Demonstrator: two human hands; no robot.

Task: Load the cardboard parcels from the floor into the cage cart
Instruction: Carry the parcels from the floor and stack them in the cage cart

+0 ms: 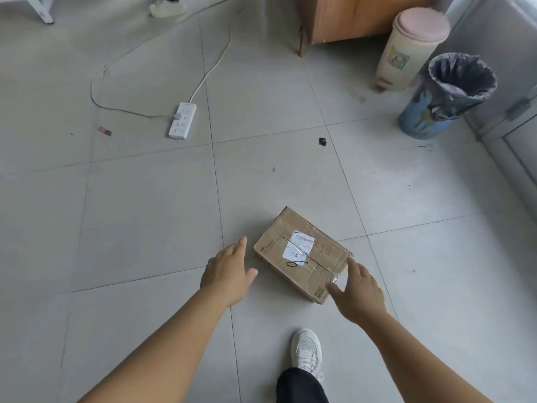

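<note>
at about 10 o'clock a white power strip (182,120) lies on the grey tiled floor (130,216), its cord running off toward 12. the left hand (228,273) reaches down at roughly 6 o'clock, fingers straight and spread, holding nothing, just beside the left edge of the cardboard parcel (302,255); whether it touches the box cannot be told. the parcel lies flat on the floor a little to the 5 o'clock side of centre, turned at an angle to the tile lines, with a white shipping label (299,248) on top and clear tape across it. the right hand (359,292) is spread open at the parcel's near right corner, thumb at the box's edge. below, at 6 o'clock, a white sneaker (307,351). up at 1 to 2 o'clock stand a pink-lidded bin (409,48) and a bag-lined wastebasket (444,97).
</note>
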